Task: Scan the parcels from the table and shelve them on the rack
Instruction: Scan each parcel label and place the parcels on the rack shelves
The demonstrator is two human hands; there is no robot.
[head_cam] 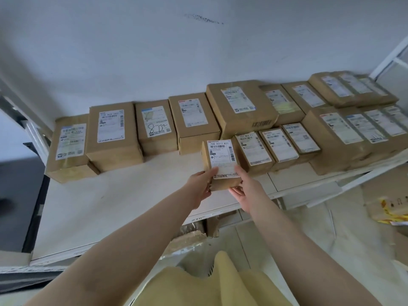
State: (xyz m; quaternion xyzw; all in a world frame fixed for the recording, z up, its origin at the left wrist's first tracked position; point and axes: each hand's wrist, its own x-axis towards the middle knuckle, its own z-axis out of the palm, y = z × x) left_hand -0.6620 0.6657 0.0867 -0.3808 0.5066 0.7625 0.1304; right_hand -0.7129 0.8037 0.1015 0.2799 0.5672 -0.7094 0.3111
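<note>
A small brown cardboard parcel (220,155) with a white label reading 700 R217 831 is held over the white rack shelf (114,199). My left hand (199,187) grips its lower left side, thumb on the label edge. My right hand (245,188) grips its lower right side, thumb on top and fingers under the near end. The parcel sits just left of a row of small labelled parcels (277,146). I cannot tell whether its far end touches the shelf.
Several brown labelled boxes (154,127) line the back of the shelf against the white wall, with stacked boxes (351,89) at the right. Bare shelf surface lies in front of the left boxes. Flattened cardboard (388,206) lies on the floor at right.
</note>
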